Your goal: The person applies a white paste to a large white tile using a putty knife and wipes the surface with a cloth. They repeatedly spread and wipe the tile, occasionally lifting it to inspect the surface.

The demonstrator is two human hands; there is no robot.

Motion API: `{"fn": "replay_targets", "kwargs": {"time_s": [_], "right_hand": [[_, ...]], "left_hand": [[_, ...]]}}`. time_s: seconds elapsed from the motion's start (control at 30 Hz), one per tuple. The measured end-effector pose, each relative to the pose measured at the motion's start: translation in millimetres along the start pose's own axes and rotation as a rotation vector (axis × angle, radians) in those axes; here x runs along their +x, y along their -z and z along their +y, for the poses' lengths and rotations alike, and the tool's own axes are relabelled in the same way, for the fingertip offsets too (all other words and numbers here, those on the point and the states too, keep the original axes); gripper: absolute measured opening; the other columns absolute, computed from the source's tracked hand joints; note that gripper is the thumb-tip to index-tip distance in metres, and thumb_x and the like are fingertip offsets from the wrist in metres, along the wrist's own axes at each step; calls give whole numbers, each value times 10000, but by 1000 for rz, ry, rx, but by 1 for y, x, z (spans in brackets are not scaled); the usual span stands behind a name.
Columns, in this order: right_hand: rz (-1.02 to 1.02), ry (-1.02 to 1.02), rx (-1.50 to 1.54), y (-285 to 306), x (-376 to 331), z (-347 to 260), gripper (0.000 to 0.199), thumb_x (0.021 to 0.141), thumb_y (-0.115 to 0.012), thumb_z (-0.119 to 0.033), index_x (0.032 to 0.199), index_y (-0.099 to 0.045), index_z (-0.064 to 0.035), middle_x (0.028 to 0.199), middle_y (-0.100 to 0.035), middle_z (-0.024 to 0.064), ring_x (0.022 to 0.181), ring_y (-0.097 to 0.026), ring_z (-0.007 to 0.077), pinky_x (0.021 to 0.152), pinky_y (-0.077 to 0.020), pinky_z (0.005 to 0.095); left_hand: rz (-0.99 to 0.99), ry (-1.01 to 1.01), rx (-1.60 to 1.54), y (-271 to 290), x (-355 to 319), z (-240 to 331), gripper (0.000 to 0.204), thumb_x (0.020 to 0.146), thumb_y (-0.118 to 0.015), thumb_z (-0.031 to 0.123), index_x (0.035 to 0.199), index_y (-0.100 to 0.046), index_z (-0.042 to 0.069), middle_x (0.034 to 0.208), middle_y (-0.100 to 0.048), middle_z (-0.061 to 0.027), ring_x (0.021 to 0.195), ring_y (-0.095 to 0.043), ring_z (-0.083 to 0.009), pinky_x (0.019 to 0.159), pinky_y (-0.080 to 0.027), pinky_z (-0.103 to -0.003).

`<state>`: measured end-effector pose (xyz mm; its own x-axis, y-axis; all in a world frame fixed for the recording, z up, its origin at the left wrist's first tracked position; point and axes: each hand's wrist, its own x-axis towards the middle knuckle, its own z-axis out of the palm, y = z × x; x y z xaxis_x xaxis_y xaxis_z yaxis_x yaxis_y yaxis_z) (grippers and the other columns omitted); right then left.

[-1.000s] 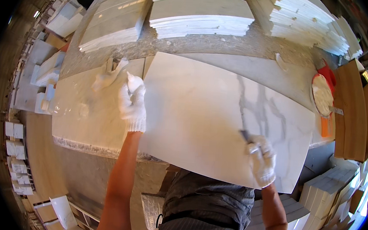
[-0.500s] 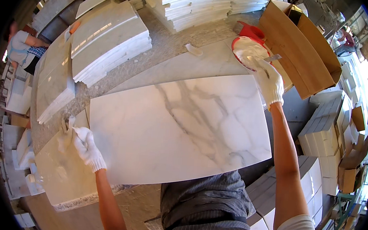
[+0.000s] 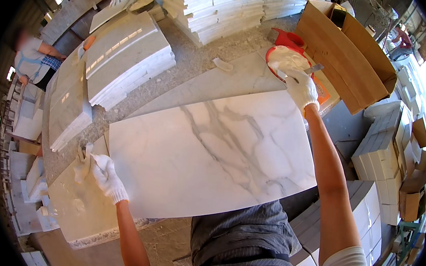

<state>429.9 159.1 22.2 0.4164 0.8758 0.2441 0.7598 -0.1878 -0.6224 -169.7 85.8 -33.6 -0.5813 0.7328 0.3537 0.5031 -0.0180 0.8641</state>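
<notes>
A large white marble slab [image 3: 206, 157] with grey veins lies flat in front of me on a stone bench. My left hand [image 3: 107, 177], in a white knit glove, rests on the slab's left edge, next to a putty-smeared rag or scraper [image 3: 81, 165]. My right hand [image 3: 301, 87], also gloved, reaches far to the right and grips a thin metal spatula [image 3: 310, 69] over a red bowl [image 3: 279, 55] of white paste.
Stacks of white tiles [image 3: 218, 8] and marble slabs [image 3: 123, 61] stand behind the bench. A brown cardboard box [image 3: 349, 48] sits at the right, white blocks [image 3: 386, 151] below it. Other people [image 3: 39, 57] work at the far left and top.
My view has swung right. My right hand left the slab's lower right part and reached up to the red bowl with the spatula. My left hand stays at the slab's left edge.
</notes>
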Motion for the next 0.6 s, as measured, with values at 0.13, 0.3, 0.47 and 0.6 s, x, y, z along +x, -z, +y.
{"fn": "replay_targets", "kwargs": {"time_s": [0.13, 0.3, 0.47, 0.6], "right_hand": [[-100, -166, 183, 3, 2, -5, 302, 873, -526, -227, 1069, -716, -95, 1030, -704, 121, 875, -665, 295, 755, -509, 369], [-102, -250, 366, 4, -1, -5, 254, 875, -526, -205, 994, -711, -75, 813, -667, 74, 642, -610, 169, 599, -469, 313], [-98, -250, 448, 6, -3, -8, 206, 872, -525, -190, 913, -681, -62, 710, -597, 43, 581, -550, 137, 543, -427, 304], [-135, -267, 565, 5, 2, 4, 167, 879, -523, -149, 876, -656, -48, 687, -571, 28, 571, -531, 118, 520, -404, 298]], "left_hand": [[-3, -29, -23, 3, 1, -2, 501, 931, -658, 63, 1397, -490, -9, 1306, -587, -103, 1161, -573, -197, 1002, -444, -326], [6, -33, 41, 4, 1, -3, 478, 925, -668, 66, 1370, -515, -14, 1275, -603, -111, 1138, -582, -201, 987, -450, -328], [24, -34, 4, -2, -4, 12, 461, 915, -675, 62, 1346, -530, -19, 1251, -610, -111, 1123, -586, -202, 978, -455, -331], [27, -7, 6, -4, -5, 18, 480, 912, -676, 64, 1356, -515, -18, 1244, -610, -110, 1124, -585, -203, 982, -457, -334]]}}
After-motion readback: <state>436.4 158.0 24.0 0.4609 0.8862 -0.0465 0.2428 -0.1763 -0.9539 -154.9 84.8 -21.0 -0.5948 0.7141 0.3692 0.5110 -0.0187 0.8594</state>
